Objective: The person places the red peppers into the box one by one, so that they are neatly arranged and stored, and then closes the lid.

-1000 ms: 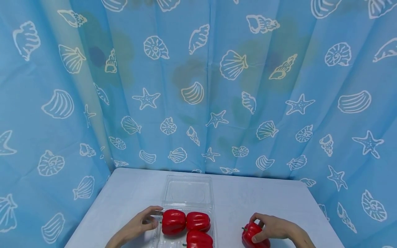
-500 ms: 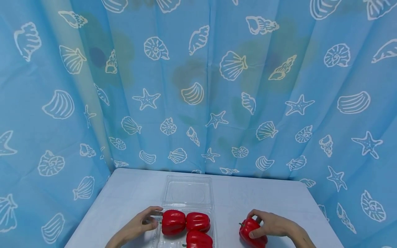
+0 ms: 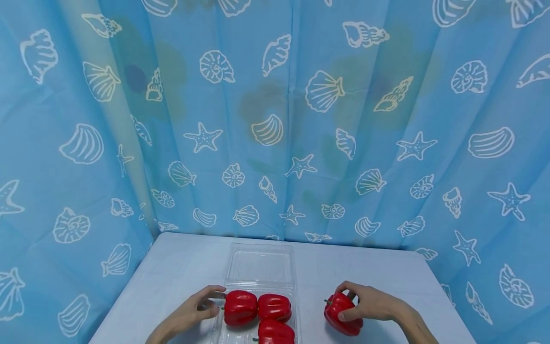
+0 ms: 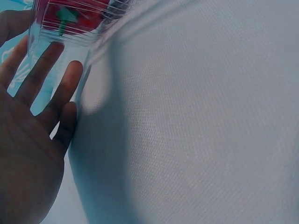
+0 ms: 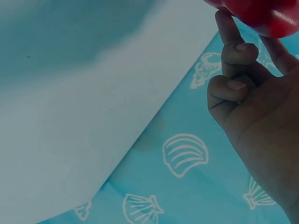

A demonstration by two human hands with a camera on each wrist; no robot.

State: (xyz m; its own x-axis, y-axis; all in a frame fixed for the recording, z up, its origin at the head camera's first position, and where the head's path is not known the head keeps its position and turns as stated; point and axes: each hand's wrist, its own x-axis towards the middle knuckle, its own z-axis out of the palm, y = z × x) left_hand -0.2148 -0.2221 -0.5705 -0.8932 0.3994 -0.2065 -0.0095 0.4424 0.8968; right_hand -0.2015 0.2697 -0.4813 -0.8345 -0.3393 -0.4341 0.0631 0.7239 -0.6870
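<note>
My right hand [image 3: 371, 302] grips a red bell pepper [image 3: 339, 313] between thumb and fingers, its green stem pointing left. In the right wrist view this pepper [image 5: 275, 18] sits at the fingertips, clear of the table, with the other fingers curled below. Further left lies a clear plastic clamshell box [image 3: 296, 291] holding three red bell peppers: one at left [image 3: 240, 308], one at right [image 3: 274, 307], one nearer [image 3: 277, 332]. My left hand [image 3: 195, 308] rests at the box's left side, its fingers loosely extended, fingertips right at the clear wall [image 4: 84, 39] in the left wrist view.
The box's lid [image 3: 259, 265] lies folded back toward the far side of the white-covered table [image 3: 352, 267]. A blue curtain [image 3: 275, 143] with white shells and starfish hangs behind the table and along both sides. The near part of the box runs out of the head view.
My right hand has lifted the bell pepper and moved it a little left, toward the box. The left hand and the peppers in the box stay as they were.
</note>
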